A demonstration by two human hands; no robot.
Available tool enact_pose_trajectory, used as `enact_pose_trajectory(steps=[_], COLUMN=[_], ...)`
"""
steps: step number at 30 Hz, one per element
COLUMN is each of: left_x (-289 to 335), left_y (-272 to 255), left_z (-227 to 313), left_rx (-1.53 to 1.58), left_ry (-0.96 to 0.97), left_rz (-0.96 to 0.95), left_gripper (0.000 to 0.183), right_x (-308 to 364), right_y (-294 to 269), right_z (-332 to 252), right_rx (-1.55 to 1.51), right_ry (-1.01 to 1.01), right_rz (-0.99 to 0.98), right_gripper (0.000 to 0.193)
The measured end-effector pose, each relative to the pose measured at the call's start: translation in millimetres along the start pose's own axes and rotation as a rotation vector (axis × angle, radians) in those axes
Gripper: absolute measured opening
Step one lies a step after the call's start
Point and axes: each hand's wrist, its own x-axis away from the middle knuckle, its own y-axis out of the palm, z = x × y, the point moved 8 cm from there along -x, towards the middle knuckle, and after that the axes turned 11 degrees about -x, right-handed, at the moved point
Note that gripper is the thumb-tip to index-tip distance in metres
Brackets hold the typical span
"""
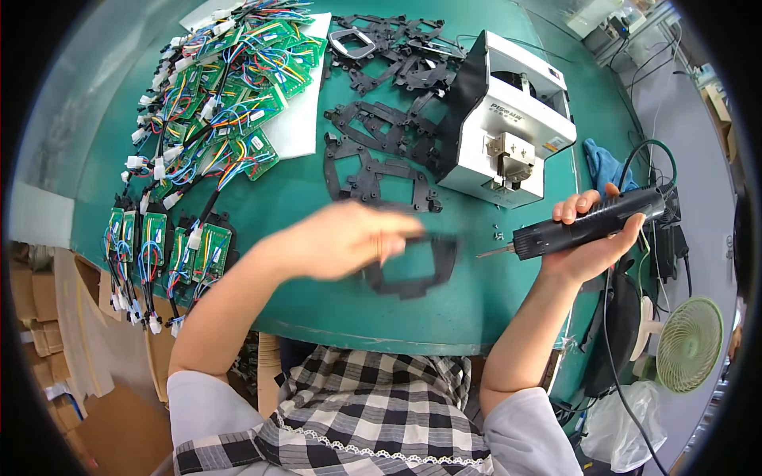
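Note:
My right hand (pixel 597 242) is wrapped round a black electric screwdriver (pixel 567 232), its thin bit pointing left over the mat. Smeared by motion, my left hand (pixel 349 239) pinches the upper edge of a black plastic frame (pixel 413 287), which is blurred as well. Close to the screwdriver's tip lie several small screws (pixel 498 232). Beyond my left hand are more black plastic brackets (pixel 381 176), flat on the green table. The exact grip of the left fingertips is hard to make out.
A white-and-black screw feeder (pixel 508 119) stands at the back right. Green circuit boards (pixel 246 111) with coloured wires are heaped at the left, and several more boards (pixel 210 250) line the near left edge. A blue cloth (pixel 607 166) and a green fan (pixel 689 345) are at the right.

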Motion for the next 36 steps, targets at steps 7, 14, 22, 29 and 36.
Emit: enact_pose_trajectory(steps=[7,14,22,29,36], left_x=[0,74,83,93,104], left_y=[9,-108,-178,-165,-160], left_z=[16,-7,-74,-25,-17], left_rx=[-0.683,-1.053,-1.096,-0.77,-0.924], left_ry=[0.146,-0.271,-0.562,-0.284,-0.152], left_rz=[0.373,0.514,0.607,1.119,1.347], left_gripper=[0.026,0.041,0.056,0.057,0.051], right_x=[0,-5,1,-5,-7], right_y=[1,-8,1,0,43], right_z=[1,-6,2,1,-30], right_rx=[0.008,0.026,0.004,-0.035,0.191], right_ry=[0.013,-0.016,0.013,-0.022,-0.324], right_rz=[0.022,-0.004,-0.029,-0.052,-0.161], right_gripper=[0.059,0.057,0.059,0.057,0.063])
